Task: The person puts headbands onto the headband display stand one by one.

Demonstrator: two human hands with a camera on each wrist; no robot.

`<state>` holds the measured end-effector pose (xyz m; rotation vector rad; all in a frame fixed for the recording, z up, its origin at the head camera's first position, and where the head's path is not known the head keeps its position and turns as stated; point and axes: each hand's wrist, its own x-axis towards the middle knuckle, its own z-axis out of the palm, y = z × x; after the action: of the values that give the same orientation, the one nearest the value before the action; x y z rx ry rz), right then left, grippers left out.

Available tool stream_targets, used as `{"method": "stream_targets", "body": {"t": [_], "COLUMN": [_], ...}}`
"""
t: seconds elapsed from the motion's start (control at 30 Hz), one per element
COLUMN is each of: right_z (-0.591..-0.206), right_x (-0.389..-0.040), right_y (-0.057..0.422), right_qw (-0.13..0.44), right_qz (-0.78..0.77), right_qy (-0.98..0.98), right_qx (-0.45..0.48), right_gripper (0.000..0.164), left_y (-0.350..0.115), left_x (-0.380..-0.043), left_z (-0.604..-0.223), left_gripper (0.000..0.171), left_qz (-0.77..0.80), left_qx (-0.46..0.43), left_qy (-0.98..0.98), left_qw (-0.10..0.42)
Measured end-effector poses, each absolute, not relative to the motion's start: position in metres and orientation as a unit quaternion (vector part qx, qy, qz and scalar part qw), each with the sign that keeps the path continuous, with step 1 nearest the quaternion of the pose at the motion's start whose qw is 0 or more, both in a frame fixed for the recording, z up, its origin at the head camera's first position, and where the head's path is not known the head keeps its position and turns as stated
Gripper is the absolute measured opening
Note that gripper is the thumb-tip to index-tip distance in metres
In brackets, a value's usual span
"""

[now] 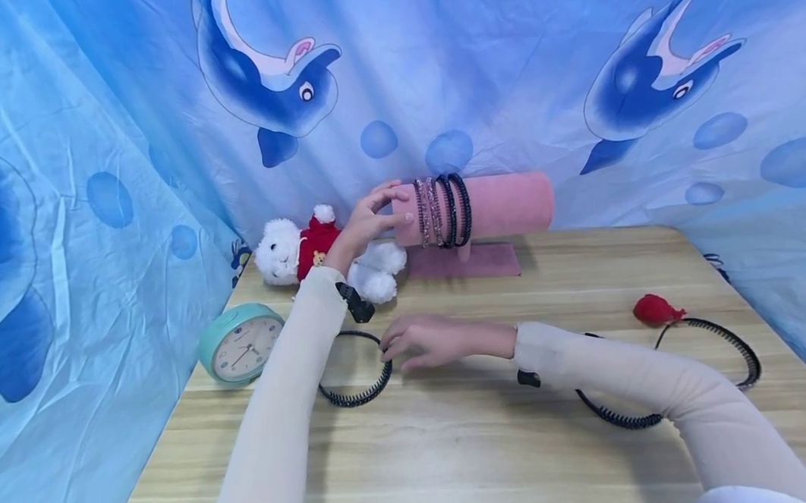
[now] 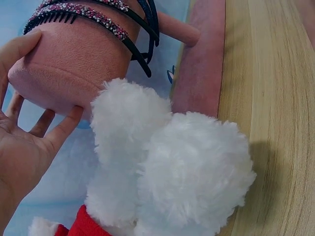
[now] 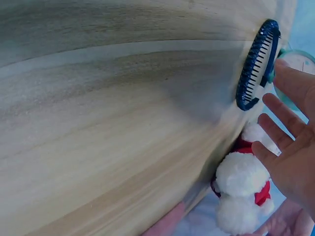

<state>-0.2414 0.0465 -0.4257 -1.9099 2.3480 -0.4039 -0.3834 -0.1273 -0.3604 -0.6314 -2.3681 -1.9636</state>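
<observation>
My left hand (image 1: 376, 211) holds the left end of a pink velvet display roll (image 1: 503, 204), thumb on top and fingers (image 2: 60, 129) beneath it. Several headbands (image 1: 444, 211), black and beaded, sit round the roll near that end. My right hand (image 1: 411, 342) lies low over the wooden table (image 1: 468, 445) with spread, fairly straight fingers (image 3: 283, 118). It is right beside a black toothed headband (image 1: 361, 394) that lies flat on the table, and it holds nothing. In the right wrist view the headband (image 3: 256, 64) is just beyond the fingertips.
A white plush bear in red (image 1: 307, 253) lies under my left wrist, in front of the roll's base (image 1: 465, 262). A mint alarm clock (image 1: 240, 343) stands at the left edge. A black headband with a red pompom (image 1: 654, 309) lies at the right. Blue dolphin cloth surrounds the table.
</observation>
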Motion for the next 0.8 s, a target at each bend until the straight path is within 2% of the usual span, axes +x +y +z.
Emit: {"method": "stream_targets", "body": {"t": [0.17, 0.3, 0.8], "right_z": [-0.436, -0.436, -0.438], "right_x": [-0.243, -0.242, -0.234], "right_y": [0.042, 0.043, 0.065], "right_qw": [0.026, 0.036, -0.011], "right_qz": [-0.108, -0.097, -0.085], "right_qy": [0.75, 0.758, 0.775], "right_qx": [-0.652, -0.644, -0.627], "right_gripper": [0.039, 0.04, 0.026], "left_y": [-0.127, -0.127, -0.126], "left_x": [-0.384, -0.384, -0.362], "left_z": [-0.364, -0.363, -0.341], "left_gripper": [0.029, 0.028, 0.029], "left_qz": [-0.639, -0.644, -0.644], "left_qx": [-0.201, -0.202, -0.198], "left_qy": [-0.743, -0.738, -0.738], "left_qw": [0.0, -0.001, -0.022]}}
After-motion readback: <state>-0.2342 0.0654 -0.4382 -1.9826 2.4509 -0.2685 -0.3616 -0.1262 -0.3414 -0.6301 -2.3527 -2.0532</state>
